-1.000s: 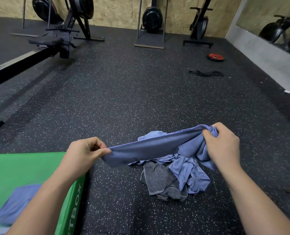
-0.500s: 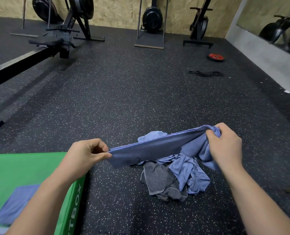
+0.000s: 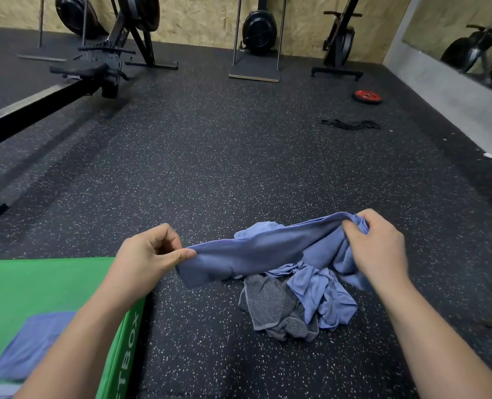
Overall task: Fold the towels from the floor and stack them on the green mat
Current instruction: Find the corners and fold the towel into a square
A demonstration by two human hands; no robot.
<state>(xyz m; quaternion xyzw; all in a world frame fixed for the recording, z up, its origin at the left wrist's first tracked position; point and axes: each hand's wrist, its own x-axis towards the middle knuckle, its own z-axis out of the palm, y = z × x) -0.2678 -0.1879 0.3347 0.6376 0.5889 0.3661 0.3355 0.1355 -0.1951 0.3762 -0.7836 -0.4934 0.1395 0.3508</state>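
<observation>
**Item: blue towel (image 3: 256, 251), in hand.**
Location: held in the air above the pile of towels (image 3: 319, 300) on the floor (image 3: 239, 168).
Long axis: runs left to right between the two hands, the right end a little higher.
Left hand (image 3: 149, 254): pinches the left corner between thumb and forefinger.
Right hand (image 3: 377, 249): fingers curled round the bunched right end. Slack cloth hangs below it toward the pile; contact with the pile cannot be told.

**Item: green mat (image 3: 37, 286).**
Location: lower left, just beside the left forearm. It carries one folded blue towel (image 3: 28, 347).

**Relation governing the next move.**
The left hand is near the mat and the right hand is well apart from it. The right end is not spread, so it probably wants squaring first. The ends would then meet along the left-right axis, and the folded piece would travel leftward to the mat.
</observation>
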